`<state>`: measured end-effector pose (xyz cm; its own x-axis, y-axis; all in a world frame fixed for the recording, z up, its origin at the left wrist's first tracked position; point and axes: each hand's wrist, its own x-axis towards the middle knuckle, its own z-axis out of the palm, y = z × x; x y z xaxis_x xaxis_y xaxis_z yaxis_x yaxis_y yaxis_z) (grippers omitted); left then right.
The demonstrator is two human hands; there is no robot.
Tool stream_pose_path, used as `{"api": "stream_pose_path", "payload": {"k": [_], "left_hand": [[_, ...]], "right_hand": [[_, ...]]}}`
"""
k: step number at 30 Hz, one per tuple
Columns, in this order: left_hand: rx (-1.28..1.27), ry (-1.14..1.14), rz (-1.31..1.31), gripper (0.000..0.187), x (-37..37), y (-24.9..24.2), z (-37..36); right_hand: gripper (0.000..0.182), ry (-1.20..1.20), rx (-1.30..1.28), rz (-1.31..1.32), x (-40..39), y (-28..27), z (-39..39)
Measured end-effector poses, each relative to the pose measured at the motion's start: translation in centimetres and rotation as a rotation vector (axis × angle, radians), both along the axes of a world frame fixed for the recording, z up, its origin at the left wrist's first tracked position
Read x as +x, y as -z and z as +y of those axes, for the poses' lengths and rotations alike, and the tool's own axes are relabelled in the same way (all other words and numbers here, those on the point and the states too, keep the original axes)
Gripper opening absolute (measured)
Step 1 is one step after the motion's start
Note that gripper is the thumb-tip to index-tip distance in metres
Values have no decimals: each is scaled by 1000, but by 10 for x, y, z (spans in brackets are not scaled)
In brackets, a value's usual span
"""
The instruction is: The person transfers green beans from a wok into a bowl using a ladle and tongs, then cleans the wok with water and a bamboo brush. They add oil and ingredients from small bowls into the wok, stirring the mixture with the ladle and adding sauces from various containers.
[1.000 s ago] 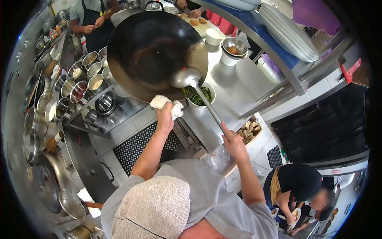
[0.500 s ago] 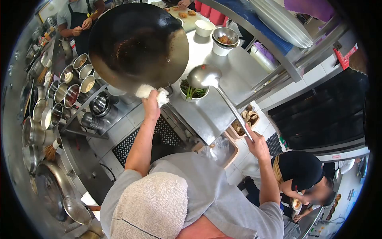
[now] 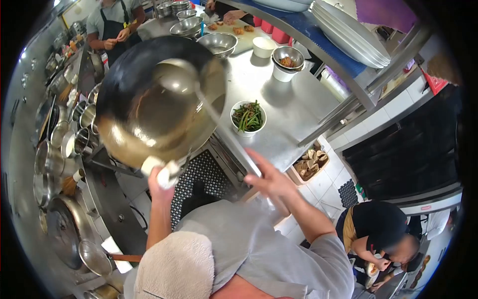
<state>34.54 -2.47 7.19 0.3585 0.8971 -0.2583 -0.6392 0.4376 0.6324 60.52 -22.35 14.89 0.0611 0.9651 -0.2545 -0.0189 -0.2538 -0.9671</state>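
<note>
My left hand [image 3: 162,179] is closed around a folded white cloth [image 3: 169,175] at the near edge of a large wok [image 3: 117,127]. The wok is tilted, its dark, glossy inside facing me. A steel ladle [image 3: 174,77] lies over the wok's inside, its bowl toward the far part. The ladle's long handle runs back to my right hand [image 3: 271,177], which is on it in a loose grip, with the index finger stretched along. A white bowl of green beans [image 3: 248,119] stands on the steel counter [image 3: 294,104], right of the wok.
Behind the beans stand a white bowl [image 3: 264,47] and a steel strainer [image 3: 289,59] with browned food. Steel pots [image 3: 50,157] line the left side. A plate shelf [image 3: 343,35] overhangs the counter. One person [image 3: 117,25] stands far left; another [image 3: 376,224] bends at lower right.
The wok has come down and left, toward me. The ladle has swung from over the bean bowl into the wok, and my right hand has moved left with it.
</note>
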Motion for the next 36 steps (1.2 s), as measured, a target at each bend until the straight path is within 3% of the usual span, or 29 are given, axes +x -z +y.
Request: {"api": "stream_pose_path", "payload": {"k": [4,6,11,14,17,20,24,28,31,34,36], "left_hand": [[-14,-145,-1,10,-96,22,-15],[-34,-271,20,9,-132,22,-21],[-90,-543,92,10,-228,30,-22],[-49,-710,33,12,-308,54,-11],[-4,-877,45,16,-368,42,9],[21,-1052,-20,15,-429,59,30],[14,-1184,5,13,-490,53,65],[67,-1315,-217,12,-551,57,112],[66,-1357,-283,17,-583,53,140],[92,-1337,-293,21,-611,50,153],[23,-1292,-321,23,-617,59,151]], "right_hand": [[63,-189,-35,702,-54,-26,55],[56,-286,-132,828,-73,-15,89],[17,-574,-421,1119,-169,20,190],[11,-655,-604,1220,-259,36,257],[1,-819,-749,1281,-356,37,322],[23,-843,-994,1425,-442,51,368],[25,-999,-1087,1407,-539,60,416],[38,-985,-1119,1330,-611,47,454],[57,-949,-981,1266,-643,42,482],[48,-824,-1003,1322,-656,67,503],[42,-795,-1003,1128,-658,77,495]]}}
